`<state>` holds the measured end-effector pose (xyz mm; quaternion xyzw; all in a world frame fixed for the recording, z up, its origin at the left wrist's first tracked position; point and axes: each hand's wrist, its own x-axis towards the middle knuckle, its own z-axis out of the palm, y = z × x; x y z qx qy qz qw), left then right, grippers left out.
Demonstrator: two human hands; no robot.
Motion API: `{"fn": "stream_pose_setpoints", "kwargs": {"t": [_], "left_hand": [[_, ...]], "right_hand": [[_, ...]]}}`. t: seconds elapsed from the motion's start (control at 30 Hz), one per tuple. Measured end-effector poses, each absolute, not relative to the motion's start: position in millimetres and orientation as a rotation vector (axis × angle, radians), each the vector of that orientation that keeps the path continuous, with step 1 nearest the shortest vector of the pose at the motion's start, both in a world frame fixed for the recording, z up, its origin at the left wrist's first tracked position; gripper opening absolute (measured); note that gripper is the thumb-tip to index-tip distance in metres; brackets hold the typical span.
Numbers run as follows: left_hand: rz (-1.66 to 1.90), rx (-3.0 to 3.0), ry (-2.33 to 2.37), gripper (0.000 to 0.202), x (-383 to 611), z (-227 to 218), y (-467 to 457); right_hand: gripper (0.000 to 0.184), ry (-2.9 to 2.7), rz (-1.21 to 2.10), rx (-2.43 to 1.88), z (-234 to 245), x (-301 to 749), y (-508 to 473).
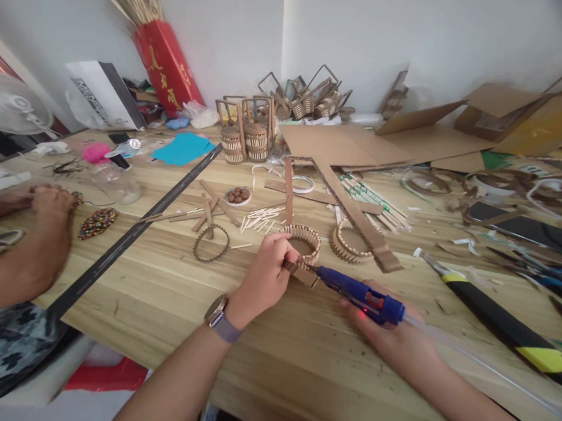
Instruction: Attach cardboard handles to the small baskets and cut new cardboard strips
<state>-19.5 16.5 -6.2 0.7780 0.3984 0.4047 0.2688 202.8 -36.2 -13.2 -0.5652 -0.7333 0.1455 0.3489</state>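
My left hand (268, 271) pinches a short brown cardboard strip (304, 274) close to its end. Right behind the strip is a small round basket wall (306, 237) of upright sticks; whether my fingers also touch it I cannot tell. A blue hot glue gun (362, 293) with a lit red light is in my right hand (393, 327), its nozzle at the strip. A clear glue stick (460, 336) trails from the gun's back. Just right of the basket wall stands a second stick ring (349, 241), partly under a long cardboard strip (360, 221).
Loose short sticks (262, 218), a bowl of brown beads (237, 196) and a thin ring (210, 243) lie ahead. Finished small baskets (245, 139) stand behind. A black-yellow utility knife (502, 324) lies right. At left, another person's hands (52, 202) work by colourful beads (98, 223).
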Motion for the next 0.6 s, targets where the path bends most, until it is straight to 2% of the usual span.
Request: {"fn": "stream_pose_setpoints", "kwargs": {"t": [0.6], "left_hand": [[1.086,2.102,1.094,0.028,-19.4,-4.6,16.8]], "right_hand": [[0.024,-1.908,0.346,-1.469,-12.0,201.9,-36.4]]}}
